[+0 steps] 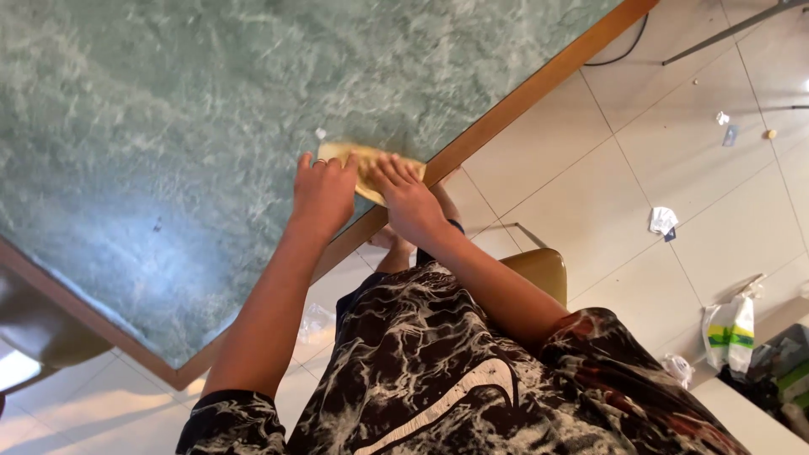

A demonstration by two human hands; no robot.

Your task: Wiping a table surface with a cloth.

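Counter (168,126): green marbled top, wooden rim. Yellow cloth (364,164) flat at its 3 o'clock edge, small white scrap (320,133) just beside at 11. Tiled floor (590,168): crumpled paper (663,221), plastic bag (731,330) at 4 o'clock.

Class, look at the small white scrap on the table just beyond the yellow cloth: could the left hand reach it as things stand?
Probably yes. The left hand lies on the cloth, and the scrap sits on the table just past its fingertips, with nothing between.

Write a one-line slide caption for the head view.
Both hands, left and right, press a yellow cloth flat on a green marbled table near its wooden edge.
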